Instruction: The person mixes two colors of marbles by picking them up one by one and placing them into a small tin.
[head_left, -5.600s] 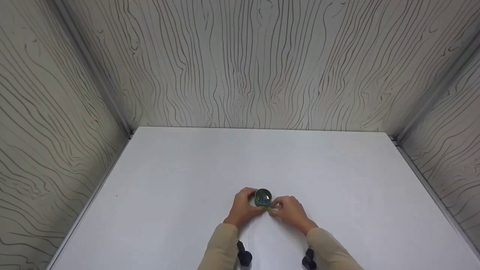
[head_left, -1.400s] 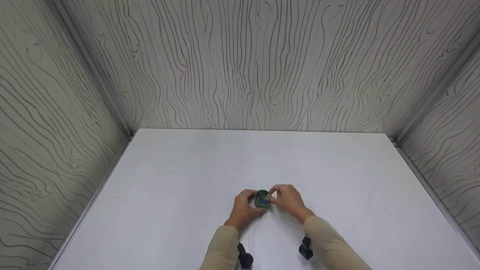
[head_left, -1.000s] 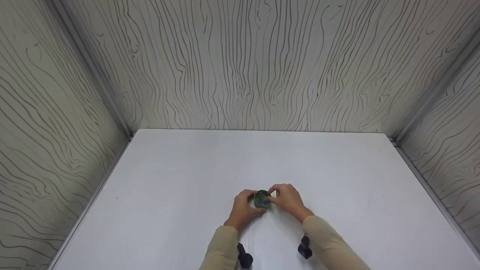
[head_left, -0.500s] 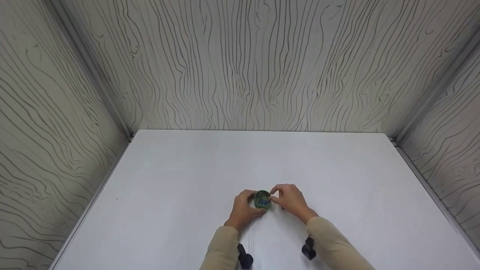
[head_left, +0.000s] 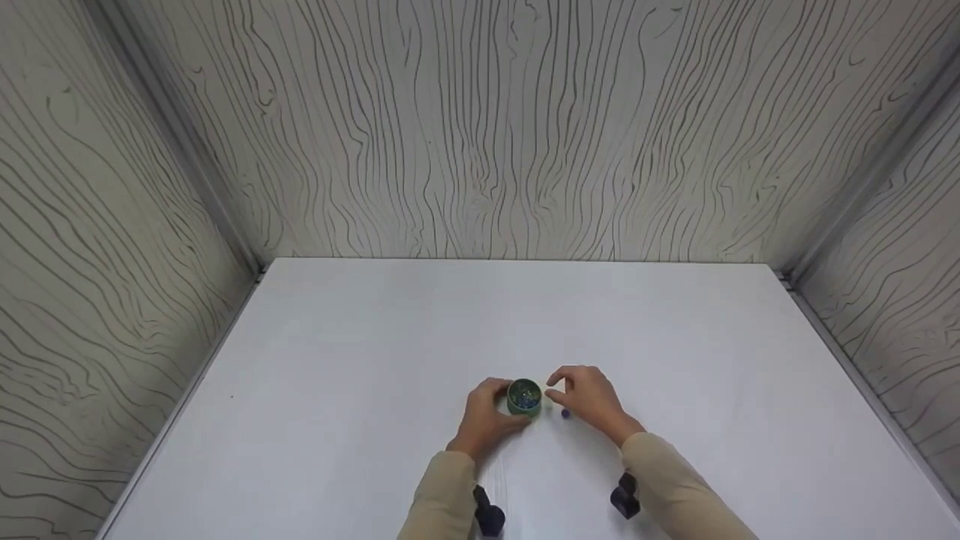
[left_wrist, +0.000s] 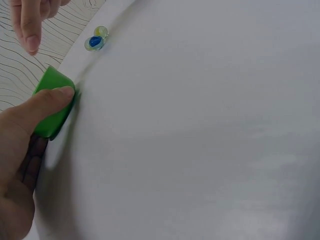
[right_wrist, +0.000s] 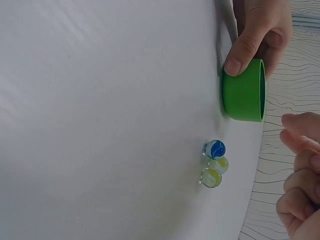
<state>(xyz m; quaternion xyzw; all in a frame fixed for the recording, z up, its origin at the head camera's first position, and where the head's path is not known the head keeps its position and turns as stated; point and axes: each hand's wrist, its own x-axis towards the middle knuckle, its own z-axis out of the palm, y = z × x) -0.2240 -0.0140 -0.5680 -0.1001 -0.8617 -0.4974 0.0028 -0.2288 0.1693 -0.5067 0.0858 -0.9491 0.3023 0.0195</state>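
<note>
My left hand (head_left: 484, 421) grips a small green cup (head_left: 524, 412) that stands upright on the white table, thumb on the near side. Several blue and yellowish glass marbles (head_left: 526, 397) lie inside it. To the right of the cup hovers my right hand (head_left: 590, 396), thumb and index finger apart with nothing seen between them. Beneath it a blue marble (right_wrist: 215, 149) rests on the table. Against that lie two clear marbles with yellow swirls, the lower yellow marble (right_wrist: 211, 178) farthest from the cup. The left wrist view shows the cup wall (left_wrist: 54, 107) under the left thumb.
A white table (head_left: 360, 360) spreads around the hands, bounded by wood-patterned panels (head_left: 480, 135) at the back and sides. Dark wrist-worn devices, one a black mount (head_left: 490, 516), sit by the beige sleeves (head_left: 441, 491).
My right hand, earlier with fingertips at the cup's rim and inside it, has drawn off to the right. A blue marble now shows on the table below it. The left hand keeps its grip.
</note>
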